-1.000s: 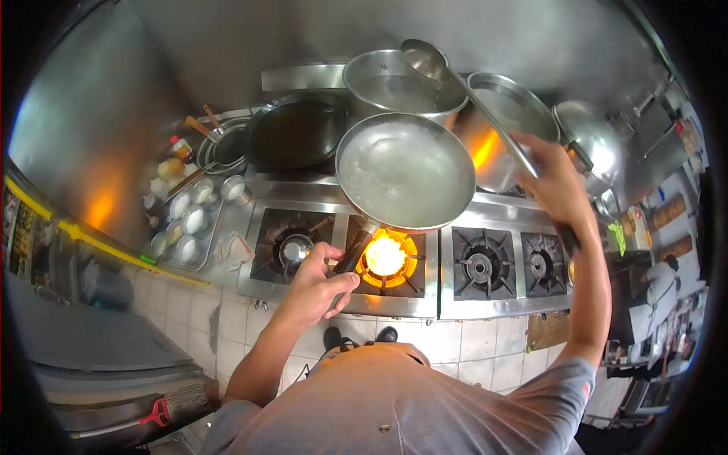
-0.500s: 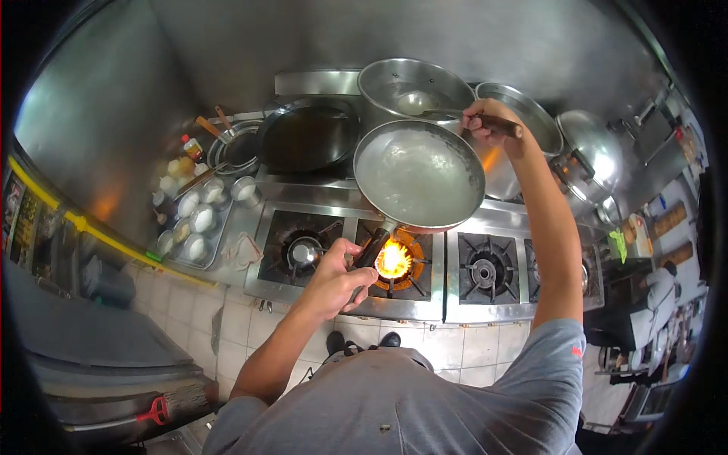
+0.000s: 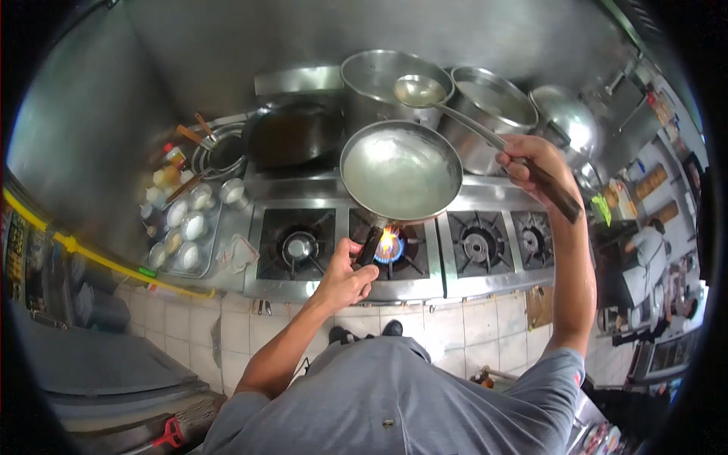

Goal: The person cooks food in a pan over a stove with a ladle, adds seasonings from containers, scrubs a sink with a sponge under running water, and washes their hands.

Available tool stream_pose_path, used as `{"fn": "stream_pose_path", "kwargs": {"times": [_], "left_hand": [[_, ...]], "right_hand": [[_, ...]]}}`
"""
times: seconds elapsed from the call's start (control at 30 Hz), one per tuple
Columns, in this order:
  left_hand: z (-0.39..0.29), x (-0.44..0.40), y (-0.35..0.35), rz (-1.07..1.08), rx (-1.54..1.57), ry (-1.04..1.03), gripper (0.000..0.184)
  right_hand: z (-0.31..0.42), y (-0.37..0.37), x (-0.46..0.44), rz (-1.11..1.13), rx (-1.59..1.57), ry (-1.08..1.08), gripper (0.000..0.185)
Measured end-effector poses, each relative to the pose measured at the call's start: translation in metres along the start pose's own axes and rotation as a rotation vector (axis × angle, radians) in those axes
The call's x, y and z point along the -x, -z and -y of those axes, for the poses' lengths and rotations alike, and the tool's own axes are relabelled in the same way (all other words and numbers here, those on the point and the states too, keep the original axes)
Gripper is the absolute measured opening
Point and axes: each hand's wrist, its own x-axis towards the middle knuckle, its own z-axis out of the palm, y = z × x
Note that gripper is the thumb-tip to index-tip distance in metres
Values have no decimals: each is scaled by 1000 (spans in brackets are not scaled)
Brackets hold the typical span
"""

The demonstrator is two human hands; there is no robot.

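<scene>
In the head view my left hand (image 3: pixel 347 277) is closed around the dark handle of a frying pan (image 3: pixel 402 173). The pan is over a lit burner (image 3: pixel 390 247), whose flame shows below its near rim. Pale, shiny liquid seems to cover the pan's inside. My right hand (image 3: pixel 537 165) grips the dark end of a long-handled ladle (image 3: pixel 474 125). The ladle's bowl appears over the tall stockpot (image 3: pixel 353 95) at the back; I cannot tell whether it holds liquid.
A second stockpot (image 3: pixel 453 140) and a domed metal lid (image 3: pixel 565 114) stand back right. A dark wok (image 3: pixel 296 136) is back left. Seasoning containers fill a metal tray (image 3: pixel 206 250) at left. Two co-workers (image 3: pixel 648 244) are far right. Unlit burners (image 3: pixel 479 246) flank the flame.
My right hand has moved right and nearer with the ladle, whose bowl now shows above the stockpot rim. The flame under the pan has become smaller and bluer.
</scene>
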Motion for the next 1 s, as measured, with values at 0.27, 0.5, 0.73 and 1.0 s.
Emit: {"fn": "stream_pose_path", "kwargs": {"times": [0.27, 0.5, 0.73, 1.0], "left_hand": [[81, 3, 33, 41, -91, 22, 45], [179, -14, 66, 73, -121, 91, 45], [268, -42, 91, 67, -190, 7, 44], [308, -64, 102, 76, -241, 106, 51]], "right_hand": [[-107, -89, 97, -286, -79, -101, 46], [-258, -155, 104, -428, 202, -190, 61], [-308, -194, 121, -585, 634, -247, 60], [-363, -199, 155, -562, 782, -127, 60]]}}
